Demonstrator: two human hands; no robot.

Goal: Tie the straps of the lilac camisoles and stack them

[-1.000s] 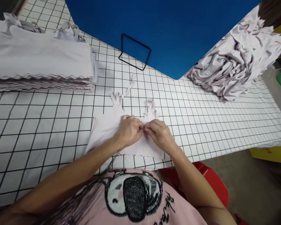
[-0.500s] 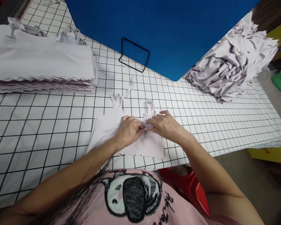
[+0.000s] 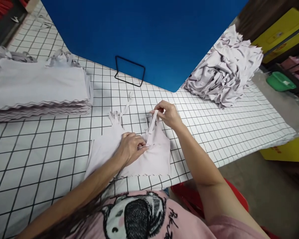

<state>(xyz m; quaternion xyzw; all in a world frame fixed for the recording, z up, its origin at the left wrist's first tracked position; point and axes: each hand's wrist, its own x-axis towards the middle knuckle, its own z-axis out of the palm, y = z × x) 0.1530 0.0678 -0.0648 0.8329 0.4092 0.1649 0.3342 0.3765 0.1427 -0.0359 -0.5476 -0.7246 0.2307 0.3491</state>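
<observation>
A small pale lilac camisole top (image 3: 154, 159) lies flat on the white table with a black grid (image 3: 52, 152), its scalloped hem toward me. My left hand (image 3: 129, 151) presses down on its middle, fingers pinched at the lower end of a strap. My right hand (image 3: 168, 114) is raised a little beyond it and pinches the upper end of that thin strap (image 3: 151, 126), holding it taut between the two hands. A second loose strap (image 3: 126, 106) trails away from the top's left corner.
A neat stack of folded lilac tops (image 3: 37, 86) sits at the left. A crumpled heap of the same garments (image 3: 224, 73) lies at the far right. A black wire stand (image 3: 129, 71) stands at the table's blue back edge. A red stool (image 3: 189, 199) is below me.
My right hand has left my left hand and moved up and away, drawing a strap out taut. The left hand stays on the top. The camera has shifted right.
</observation>
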